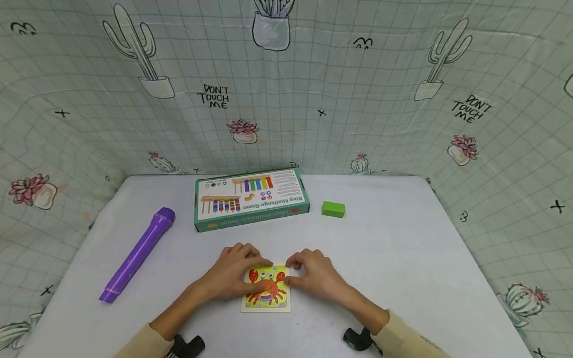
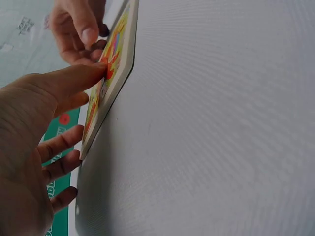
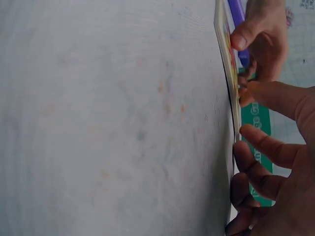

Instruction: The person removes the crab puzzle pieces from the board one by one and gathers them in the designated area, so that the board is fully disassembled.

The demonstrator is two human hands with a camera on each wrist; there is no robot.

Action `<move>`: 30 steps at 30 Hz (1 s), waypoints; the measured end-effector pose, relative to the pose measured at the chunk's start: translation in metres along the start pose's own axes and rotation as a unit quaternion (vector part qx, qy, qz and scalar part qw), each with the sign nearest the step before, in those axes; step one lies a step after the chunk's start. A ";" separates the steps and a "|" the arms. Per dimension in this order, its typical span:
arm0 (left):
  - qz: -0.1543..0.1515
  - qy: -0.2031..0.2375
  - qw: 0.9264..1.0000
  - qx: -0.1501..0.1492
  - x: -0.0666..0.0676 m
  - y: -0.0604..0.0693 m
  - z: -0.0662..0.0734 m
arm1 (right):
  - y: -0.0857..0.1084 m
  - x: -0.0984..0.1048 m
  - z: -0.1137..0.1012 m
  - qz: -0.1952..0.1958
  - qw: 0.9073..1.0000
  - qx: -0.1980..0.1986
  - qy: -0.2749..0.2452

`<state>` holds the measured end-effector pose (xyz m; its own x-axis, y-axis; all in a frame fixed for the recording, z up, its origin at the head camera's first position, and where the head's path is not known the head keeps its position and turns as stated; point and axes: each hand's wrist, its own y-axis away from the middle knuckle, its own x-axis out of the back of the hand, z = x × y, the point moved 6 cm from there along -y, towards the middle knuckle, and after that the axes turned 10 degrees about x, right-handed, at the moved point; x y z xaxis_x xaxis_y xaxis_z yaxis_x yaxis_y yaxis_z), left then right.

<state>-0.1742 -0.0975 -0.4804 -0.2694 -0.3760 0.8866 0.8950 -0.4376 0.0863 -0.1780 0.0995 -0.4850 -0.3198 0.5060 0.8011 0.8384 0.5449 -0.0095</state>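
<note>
A small square jigsaw puzzle with a red crab on yellow point(image 1: 267, 301) lies flat in its pale frame on the table. My left hand point(image 1: 230, 274) reaches over its left side, with the thumb pressing on the crab and the fingers near the top edge. At the upper right side, my right hand point(image 1: 320, 276) touches the puzzle with its thumb, its forefinger by the top corner. In the left wrist view the left thumb point(image 2: 78, 78) is fairly straight. The right wrist view shows the right fingers point(image 3: 263, 177) loosely bent beside the frame point(image 3: 227, 64).
Behind the hands lies a green and white game box point(image 1: 252, 200). A green block point(image 1: 333, 209) sits to its right. A purple tube with a wider end point(image 1: 138, 254) lies at the left of the white table point(image 1: 403, 258). Patterned cloth point(image 1: 286, 99) hangs around the table.
</note>
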 end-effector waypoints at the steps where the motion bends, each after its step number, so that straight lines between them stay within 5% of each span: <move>1: 0.000 -0.002 1.000 -0.001 0.000 0.000 0.000 | 0.000 -0.001 -0.002 0.000 1.000 0.004 0.012; 13: -0.003 -0.003 1.000 0.010 -0.004 -0.001 0.002 | -0.003 -0.005 -0.019 0.002 0.992 0.030 0.120; 23: 0.032 -0.022 0.999 0.029 -0.008 -0.005 0.007 | -0.004 -0.004 -0.027 0.006 0.991 0.054 0.125; 30: 0.031 -0.016 0.999 0.031 -0.010 -0.007 0.007 | -0.005 -0.005 -0.018 -0.006 0.997 0.022 0.067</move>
<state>-0.1758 -0.0851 -0.4867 -0.2026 -0.3742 0.9049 0.9300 -0.3629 0.0581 -0.1726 0.0820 -0.4780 -0.2658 0.4060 0.8743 0.8140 0.5805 -0.0221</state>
